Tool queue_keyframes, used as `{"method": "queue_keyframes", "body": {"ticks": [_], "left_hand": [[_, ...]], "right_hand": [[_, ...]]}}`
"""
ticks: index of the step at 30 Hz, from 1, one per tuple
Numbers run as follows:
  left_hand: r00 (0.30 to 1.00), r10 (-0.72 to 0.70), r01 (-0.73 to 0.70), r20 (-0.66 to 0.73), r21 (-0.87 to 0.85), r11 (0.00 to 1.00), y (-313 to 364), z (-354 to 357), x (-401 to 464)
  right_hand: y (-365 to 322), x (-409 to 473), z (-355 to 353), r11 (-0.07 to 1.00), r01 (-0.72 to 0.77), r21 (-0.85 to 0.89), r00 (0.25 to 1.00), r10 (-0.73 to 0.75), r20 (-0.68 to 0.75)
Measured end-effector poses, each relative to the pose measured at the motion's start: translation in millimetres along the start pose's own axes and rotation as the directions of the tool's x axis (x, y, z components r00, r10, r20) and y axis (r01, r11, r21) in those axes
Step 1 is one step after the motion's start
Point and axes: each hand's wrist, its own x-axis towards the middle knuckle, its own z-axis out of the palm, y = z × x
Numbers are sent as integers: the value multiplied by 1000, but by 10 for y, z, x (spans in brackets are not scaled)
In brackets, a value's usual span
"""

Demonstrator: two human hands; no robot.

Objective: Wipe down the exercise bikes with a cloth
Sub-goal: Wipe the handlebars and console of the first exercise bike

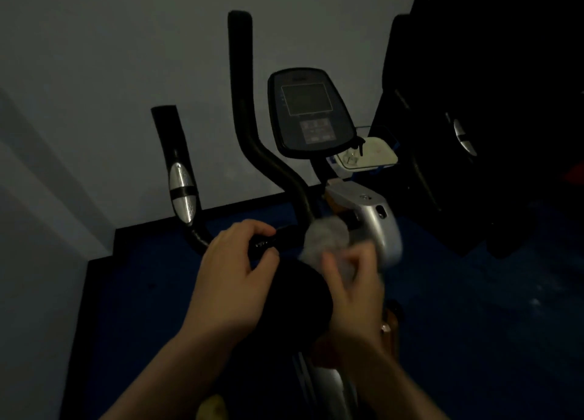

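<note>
Pretty dim room, but here's how it sits. Your left hand (235, 269) is low in the middle of the frame, fingers and thumb curled around the black handlebar (284, 241) of the exercise bike (373, 220), gripping the horizontal stretch of it. Just to the right, your right hand (350, 288) is bunched around the grey cloth (327, 234), pinching it so the fluffy wad sticks up above your fingers and sits against the bar where it bends upward. That hand is blurry, so exact finger placement is hard to call, but they're curled on the cloth.

The bar curves up into a tall black upright toward the top centre. A second grip with a silver sensor pad (182, 192) stands to the left of it. The console (311, 113), with its dark screen, is in the centre, right of the tall upright. Right behind the console, a pale tray-like thing (376, 155) pokes out. A big dark machine (474, 119) fills the right side. Blue floor (489, 325) below, grey wall (110, 72) at upper left.
</note>
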Motion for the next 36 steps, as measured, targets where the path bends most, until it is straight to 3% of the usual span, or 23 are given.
{"method": "queue_keyframes", "body": {"ticks": [2, 5, 8, 10, 13, 16, 20, 23, 24, 26, 29, 34, 36], "left_hand": [[1000, 2, -2, -10, -18, 1000, 14, -5, -17], [1000, 12, -12, 6, -2, 1000, 16, 13, -19], [1000, 24, -24, -5, 33, 999, 31, 6, 0], [1000, 29, -28, -11, 43, 999, 42, 2, 4], [998, 61, -60, -1, 75, 995, 43, -8, 8], [998, 69, -68, -1, 88, 994, 46, -16, -3], [999, 42, -42, -17, 40, 998, 46, -23, -24], [1000, 29, -28, -11, 36, 999, 44, -23, -21], [999, 31, -30, -9, 37, 999, 45, -24, -23], [999, 41, -40, -18, 37, 999, 52, -22, -24], [999, 43, -41, -22, 54, 998, 52, -8, -23], [999, 46, -45, -23, 47, 998, 48, -18, -7], [998, 48, -47, -31, 47, 998, 40, -7, -1]], "right_hand": [[13, -130, -3, 1000, -3, 7, 999, 3, 37], [-97, 167, 0, 983, 49, -176, 999, -46, 19], [-142, 173, 1, 992, 45, -122, 999, -43, 20], [-89, -17, -79, 998, -19, -56, 995, 25, 99], [-116, 46, -308, 971, 26, -240, 997, -7, 80], [-255, 463, -455, 884, 118, -453, 982, -171, -78], [-274, 703, -85, 617, 108, -780, 991, -131, 34], [-228, 664, -124, 745, 151, -650, 988, -105, 110], [-217, 673, -231, 739, 193, -645, 980, -114, 163], [-239, 762, -349, 628, 247, -738, 968, -119, 222], [-301, 919, -117, 540, 219, -813, 974, -170, 150], [-354, 821, -245, 717, 174, -675, 980, -60, 189], [-474, 811, -386, 734, 165, -659, 986, -110, 125]]}}
